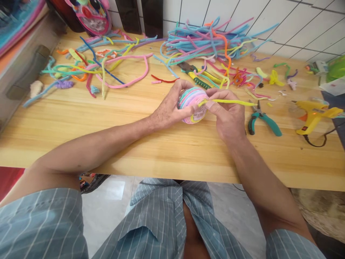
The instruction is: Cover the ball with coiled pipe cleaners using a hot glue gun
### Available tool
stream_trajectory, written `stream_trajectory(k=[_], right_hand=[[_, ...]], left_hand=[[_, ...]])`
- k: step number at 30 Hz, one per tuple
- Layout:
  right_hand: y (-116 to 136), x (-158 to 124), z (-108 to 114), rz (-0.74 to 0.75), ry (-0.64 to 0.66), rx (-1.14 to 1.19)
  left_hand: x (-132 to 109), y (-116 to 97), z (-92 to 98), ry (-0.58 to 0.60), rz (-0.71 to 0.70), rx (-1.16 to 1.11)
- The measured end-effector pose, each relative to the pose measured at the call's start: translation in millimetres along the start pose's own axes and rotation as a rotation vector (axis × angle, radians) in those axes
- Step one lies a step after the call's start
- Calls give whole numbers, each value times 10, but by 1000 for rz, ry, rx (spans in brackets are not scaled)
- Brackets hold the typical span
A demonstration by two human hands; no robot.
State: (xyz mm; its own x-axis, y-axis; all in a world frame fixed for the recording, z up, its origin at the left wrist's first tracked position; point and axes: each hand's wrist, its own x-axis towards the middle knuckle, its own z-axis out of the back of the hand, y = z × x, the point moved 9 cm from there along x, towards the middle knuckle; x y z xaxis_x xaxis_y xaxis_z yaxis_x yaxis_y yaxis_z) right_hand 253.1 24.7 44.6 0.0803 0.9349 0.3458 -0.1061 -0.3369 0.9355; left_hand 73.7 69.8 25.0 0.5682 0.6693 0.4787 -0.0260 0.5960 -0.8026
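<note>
Left hand (172, 108) wraps thumb and fingers around a pastel-striped ball (191, 99), holding it just above the wooden table, while the right hand (229, 111), at three o'clock from it, pinches a fuzzy yellow stem (234, 102) against the ball's side. The stem's free end points out to three o'clock, close to the tips of the teal-handled pliers (265, 119); whether they touch, I cannot tell. That end could snag there if the right hand swings outward. Because the ball is round, the stem could also slide off its curve should the pinch slacken, and a looser left grip might let the ball roll or the bands shift. A yellow glue gun (312, 111) lies farther off at three o'clock; if it is hot, which does not show, a careless reach could burn.

Pale, grained wood makes up the table (121, 151). From the ball, a heap of fuzzy stems (215, 41) sits at one o'clock, with yellow-and-green pliers (198, 78) nearer, past twelve, and loose stems (104, 68) sprawl at ten. White wall tiles (296, 28) rise behind; a glossy pale floor (113, 192) shows toward seven.
</note>
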Motion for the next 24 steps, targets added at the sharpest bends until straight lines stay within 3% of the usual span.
stream_trajectory(k=[12, 24], right_hand=[[-94, 0, -4, -18, 1, -59], [46, -34, -58, 45, -22, -60]], left_hand=[[-19, -2, -15, 9, -18, 20], [-31, -50, 64, -128, 36, 47]])
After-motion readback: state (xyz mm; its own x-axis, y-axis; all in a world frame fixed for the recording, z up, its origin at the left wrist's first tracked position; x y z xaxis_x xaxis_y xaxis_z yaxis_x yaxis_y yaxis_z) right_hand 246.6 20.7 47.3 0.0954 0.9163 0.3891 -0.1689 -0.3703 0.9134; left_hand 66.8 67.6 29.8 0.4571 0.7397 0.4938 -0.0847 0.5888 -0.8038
